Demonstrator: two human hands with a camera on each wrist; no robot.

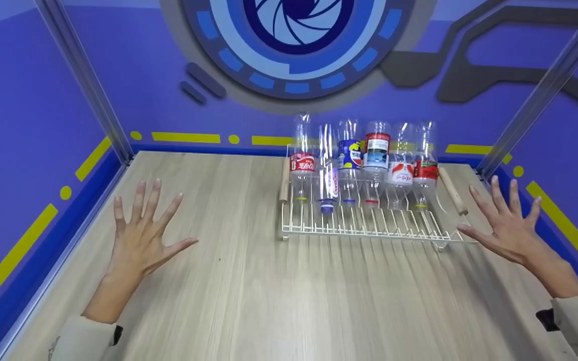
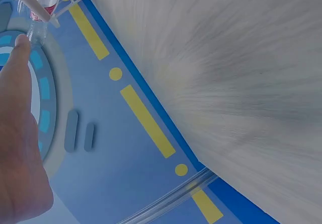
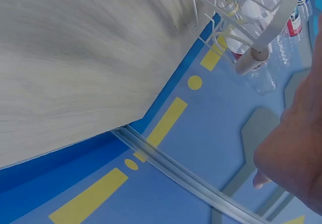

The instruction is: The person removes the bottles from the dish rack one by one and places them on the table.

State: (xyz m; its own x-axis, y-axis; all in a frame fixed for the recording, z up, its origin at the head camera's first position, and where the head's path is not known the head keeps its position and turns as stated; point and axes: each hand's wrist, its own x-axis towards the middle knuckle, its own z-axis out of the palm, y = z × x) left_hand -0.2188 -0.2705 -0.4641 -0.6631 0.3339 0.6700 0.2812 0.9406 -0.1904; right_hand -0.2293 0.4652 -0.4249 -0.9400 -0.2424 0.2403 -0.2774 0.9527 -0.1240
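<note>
Both hands hold nothing, with fingers spread wide. My left hand (image 1: 141,245) is over the left part of the table, well away from the rack. Just beyond the right end of a white wire dish rack (image 1: 364,232) is my right hand (image 1: 515,233), its thumb tip overlapping the rack's front corner in the head view. Several clear plastic bottles stand in a row in the rack, among them one with a red label (image 1: 302,162) at the left end, one with a blue-and-yellow label (image 1: 349,154), and one with a purple cap (image 1: 326,206).
The rack has wooden handles, including one at its right side (image 1: 452,191). It stands toward the back right of the wood-grain table (image 1: 249,301). Blue-purple panels (image 1: 13,110) enclose the back and sides, with metal posts (image 1: 86,75) at the corners.
</note>
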